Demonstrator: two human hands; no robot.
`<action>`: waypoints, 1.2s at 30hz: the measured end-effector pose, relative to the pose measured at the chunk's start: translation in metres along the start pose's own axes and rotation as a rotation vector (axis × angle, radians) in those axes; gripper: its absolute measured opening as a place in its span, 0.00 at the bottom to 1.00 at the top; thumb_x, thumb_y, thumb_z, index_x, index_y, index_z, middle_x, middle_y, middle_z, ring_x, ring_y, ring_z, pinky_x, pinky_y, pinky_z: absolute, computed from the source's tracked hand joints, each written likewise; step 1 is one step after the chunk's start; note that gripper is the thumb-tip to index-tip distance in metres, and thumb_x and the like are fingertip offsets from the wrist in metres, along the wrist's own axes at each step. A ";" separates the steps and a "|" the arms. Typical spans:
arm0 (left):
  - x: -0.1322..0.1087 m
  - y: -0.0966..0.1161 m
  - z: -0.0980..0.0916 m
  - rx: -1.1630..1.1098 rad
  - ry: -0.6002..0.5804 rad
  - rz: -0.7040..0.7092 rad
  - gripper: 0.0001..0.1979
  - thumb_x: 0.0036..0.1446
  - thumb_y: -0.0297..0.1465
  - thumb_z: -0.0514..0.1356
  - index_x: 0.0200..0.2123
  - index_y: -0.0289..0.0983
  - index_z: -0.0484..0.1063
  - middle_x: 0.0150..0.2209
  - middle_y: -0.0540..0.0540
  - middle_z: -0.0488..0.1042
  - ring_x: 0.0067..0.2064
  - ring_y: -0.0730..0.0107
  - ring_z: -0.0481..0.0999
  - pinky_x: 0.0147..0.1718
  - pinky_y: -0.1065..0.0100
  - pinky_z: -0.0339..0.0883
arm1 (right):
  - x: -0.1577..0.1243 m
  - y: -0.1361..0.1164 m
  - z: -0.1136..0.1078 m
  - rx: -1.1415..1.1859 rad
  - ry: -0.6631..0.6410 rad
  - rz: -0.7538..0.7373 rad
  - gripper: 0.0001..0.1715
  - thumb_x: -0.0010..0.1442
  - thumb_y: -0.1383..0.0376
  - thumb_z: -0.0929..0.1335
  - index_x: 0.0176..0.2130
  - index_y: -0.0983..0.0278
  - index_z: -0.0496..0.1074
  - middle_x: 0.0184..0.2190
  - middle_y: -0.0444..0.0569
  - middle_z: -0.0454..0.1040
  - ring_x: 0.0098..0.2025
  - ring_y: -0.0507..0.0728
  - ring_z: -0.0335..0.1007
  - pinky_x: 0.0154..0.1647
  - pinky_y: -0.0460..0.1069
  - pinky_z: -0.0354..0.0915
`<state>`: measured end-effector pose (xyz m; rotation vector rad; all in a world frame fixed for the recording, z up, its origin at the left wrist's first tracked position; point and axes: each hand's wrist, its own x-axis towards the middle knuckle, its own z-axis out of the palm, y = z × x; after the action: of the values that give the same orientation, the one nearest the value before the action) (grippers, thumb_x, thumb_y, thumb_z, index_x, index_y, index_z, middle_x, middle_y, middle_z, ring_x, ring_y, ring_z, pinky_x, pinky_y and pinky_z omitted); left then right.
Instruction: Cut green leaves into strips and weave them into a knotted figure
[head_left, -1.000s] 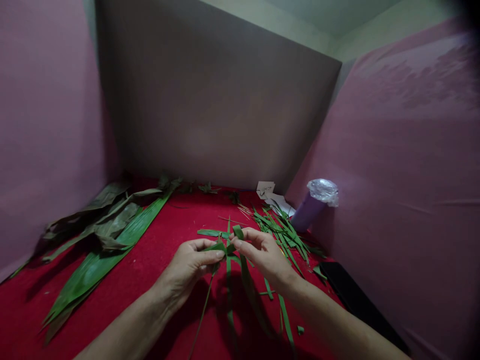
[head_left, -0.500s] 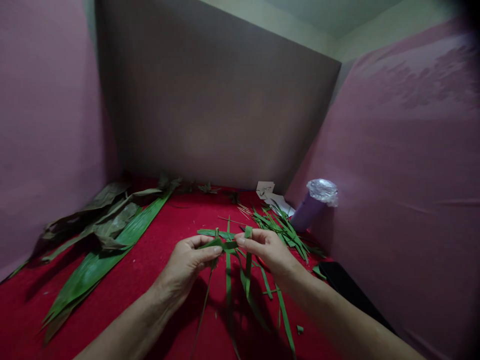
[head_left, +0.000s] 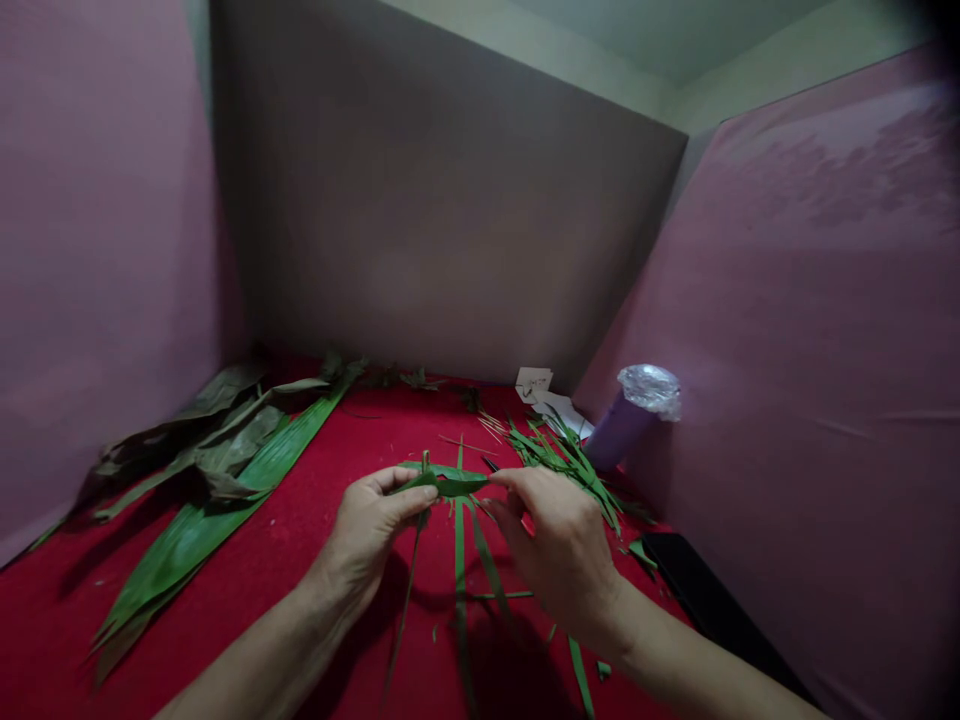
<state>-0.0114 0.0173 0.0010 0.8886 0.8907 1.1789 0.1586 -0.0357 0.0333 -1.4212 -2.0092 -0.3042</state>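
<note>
My left hand (head_left: 382, 515) pinches a folded green leaf strip (head_left: 459, 487) between thumb and fingers, above the red cloth (head_left: 315, 560). Touching the strip's right end with its index finger is my right hand (head_left: 555, 530); its thumb sits lower, apart from the index finger, and its other fingers are curled. A small upright loop shows at the strip's left part. Long thin green strips (head_left: 460, 570) hang or lie below and between the hands, and which of them join the held piece is hard to tell.
Large green and dried leaves (head_left: 225, 500) lie at the left. Cut strips (head_left: 562, 455), thin sticks (head_left: 491, 424) and white papers (head_left: 534, 384) are back right, beside a purple container (head_left: 621, 430) topped with clear plastic. A black flat object (head_left: 712, 600) lies at right.
My right hand has turned palm-down, its thumb and index finger parting. The strip end that stood looped at its fingers now stretches flat to the right. The view has shifted slightly.
</note>
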 end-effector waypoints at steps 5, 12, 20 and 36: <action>0.001 -0.001 -0.002 0.064 -0.038 0.048 0.07 0.38 0.26 0.65 0.25 0.33 0.71 0.20 0.52 0.70 0.23 0.77 0.66 0.25 0.73 0.58 | 0.001 -0.001 0.004 0.007 -0.235 0.061 0.15 0.56 0.71 0.62 0.45 0.64 0.65 0.24 0.45 0.73 0.23 0.53 0.66 0.24 0.46 0.54; -0.004 0.002 0.000 0.119 -0.070 0.076 0.07 0.38 0.28 0.66 0.24 0.34 0.72 0.22 0.51 0.72 0.25 0.76 0.67 0.26 0.73 0.59 | 0.010 0.008 0.000 0.161 -0.345 0.104 0.07 0.56 0.69 0.62 0.32 0.62 0.69 0.19 0.41 0.68 0.21 0.49 0.60 0.22 0.44 0.50; -0.006 0.002 0.002 0.106 -0.101 0.064 0.08 0.37 0.28 0.67 0.25 0.34 0.72 0.23 0.50 0.72 0.25 0.74 0.68 0.27 0.72 0.60 | 0.028 0.014 -0.025 0.552 -0.607 0.167 0.05 0.53 0.65 0.67 0.29 0.65 0.66 0.21 0.41 0.64 0.23 0.48 0.57 0.21 0.43 0.53; -0.009 0.003 0.003 0.234 -0.258 0.050 0.07 0.39 0.29 0.66 0.23 0.35 0.72 0.20 0.52 0.71 0.22 0.76 0.66 0.25 0.73 0.57 | 0.052 0.001 -0.054 0.385 -0.799 -0.191 0.04 0.54 0.71 0.66 0.28 0.65 0.67 0.23 0.41 0.66 0.23 0.47 0.57 0.22 0.42 0.53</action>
<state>-0.0112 0.0090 0.0062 1.2295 0.8080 0.9872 0.1690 -0.0248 0.1065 -1.1942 -2.6393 0.6473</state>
